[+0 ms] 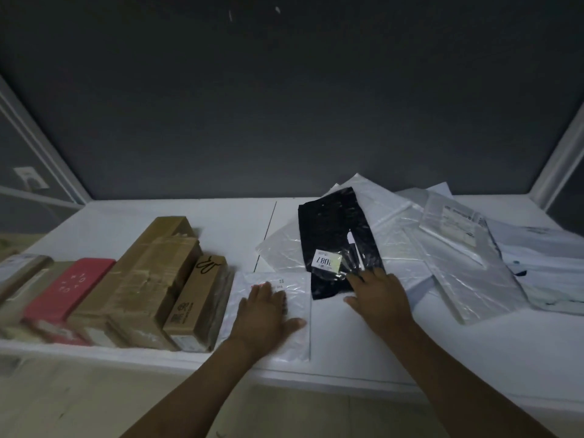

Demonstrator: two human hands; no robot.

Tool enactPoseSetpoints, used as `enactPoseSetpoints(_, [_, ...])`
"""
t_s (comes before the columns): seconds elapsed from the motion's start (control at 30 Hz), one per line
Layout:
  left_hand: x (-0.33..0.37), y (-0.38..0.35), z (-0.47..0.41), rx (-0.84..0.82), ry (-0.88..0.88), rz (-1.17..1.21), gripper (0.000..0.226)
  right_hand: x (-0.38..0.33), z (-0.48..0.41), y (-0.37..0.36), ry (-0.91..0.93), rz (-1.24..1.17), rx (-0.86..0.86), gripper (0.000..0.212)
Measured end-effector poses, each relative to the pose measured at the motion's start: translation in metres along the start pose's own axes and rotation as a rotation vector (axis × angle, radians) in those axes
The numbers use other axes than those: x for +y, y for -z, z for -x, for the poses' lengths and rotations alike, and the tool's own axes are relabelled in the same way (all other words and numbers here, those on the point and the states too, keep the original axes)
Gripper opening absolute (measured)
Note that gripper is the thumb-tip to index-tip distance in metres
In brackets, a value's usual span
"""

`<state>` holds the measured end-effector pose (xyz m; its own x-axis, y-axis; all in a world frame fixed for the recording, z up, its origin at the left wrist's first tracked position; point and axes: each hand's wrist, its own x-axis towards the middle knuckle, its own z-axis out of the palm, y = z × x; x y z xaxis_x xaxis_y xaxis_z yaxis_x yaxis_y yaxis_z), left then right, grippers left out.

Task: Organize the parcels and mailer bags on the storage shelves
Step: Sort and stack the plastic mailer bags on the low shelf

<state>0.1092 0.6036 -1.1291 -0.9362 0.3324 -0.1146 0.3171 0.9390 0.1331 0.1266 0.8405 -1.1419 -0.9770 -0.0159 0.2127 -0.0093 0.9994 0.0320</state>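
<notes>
On a white storage shelf [221, 222] against a dark wall, a row of cardboard boxes [151, 279] and one red box [69, 292] sits to the left, and a loose pile of clear and white mailer bags [442, 248] spreads to the right. The left hand [265, 314] lies flat, fingers straight, pressing a small white mailer bag [297, 286] just beside the nearest brown box [196, 298]; it grips nothing. The right hand [379, 298] also lies flat, with its fingers spread on the near end of a black mailer bag [335, 226], beside its white label [325, 262]; nothing is pinched. The black bag rests partly on a clear bag from the pile and touches the white mailer's far corner. The likely trouble is slippage: the plastic looks slick, so a flat-palmed push may slide over a bag rather than move it, or drag the clear bag underneath along and disturb the pile. The white mailer lies close to the shelf's front edge and could slip off if drawn nearer.
</notes>
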Motion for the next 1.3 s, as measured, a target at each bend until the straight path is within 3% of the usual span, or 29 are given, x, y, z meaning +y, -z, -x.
enactPoseSetpoints(0.13, [0.014,0.003,-0.008,0.228,-0.104,0.257,0.051,0.001,0.002,0.011,0.110,0.051,0.174,0.030])
enactPoseSetpoints(0.23, [0.030,0.007,-0.008,0.277,-0.116,0.417,0.048,0.006,0.008,0.016,0.141,0.071,0.317,0.023])
enactPoseSetpoints(0.3, [0.041,0.008,-0.008,0.255,-0.066,0.583,0.046,0.013,0.012,0.019,0.133,0.040,0.463,0.016])
enactPoseSetpoints(0.37, [0.051,0.016,-0.010,0.183,0.023,0.896,0.053,0.020,0.020,0.024,0.139,0.047,0.600,0.018])
enactPoseSetpoints(0.47, [0.060,0.027,-0.017,0.052,0.189,1.373,0.056,0.025,0.033,0.030,0.327,0.138,0.697,0.025])
enactPoseSetpoints(0.57, [0.062,0.029,-0.019,0.035,0.254,1.536,0.027,0.024,0.043,0.039,0.449,0.013,0.652,0.022])
enactPoseSetpoints(0.63, [0.062,0.027,-0.016,0.069,0.234,1.470,0.040,0.018,0.048,0.044,0.367,-0.214,0.533,0.022])
enactPoseSetpoints(0.73, [0.052,0.031,-0.003,0.132,0.158,1.404,0.057,0.001,0.046,0.060,-0.088,-0.625,0.268,0.024])
enactPoseSetpoints(0.83, [0.036,0.038,0.009,0.124,0.054,1.468,0.063,-0.012,0.039,0.067,-0.469,-1.115,-0.023,0.063])
enactPoseSetpoints(0.93, [0.022,0.042,0.024,0.093,0.042,1.500,0.060,-0.027,0.039,0.060,-0.502,-1.643,-0.213,0.089])
enactPoseSetpoints(1.0, [0.012,0.038,0.032,0.124,0.051,1.345,0.048,-0.037,0.040,0.049,-0.426,-1.671,-0.181,0.090])
enactPoseSetpoints(1.07, [-0.001,0.032,0.033,0.174,0.071,1.022,0.040,-0.045,0.040,0.046,-0.418,-1.562,-0.119,0.087])
enactPoseSetpoints(1.23, [-0.018,0.017,0.033,0.092,0.153,0.340,0.063,-0.036,0.044,0.045,-0.470,-1.404,-0.061,0.079])
enactPoseSetpoints(1.3, [-0.016,0.006,0.037,0.004,0.198,0.253,0.081,-0.029,0.047,0.047,-0.491,-1.334,-0.055,0.074])
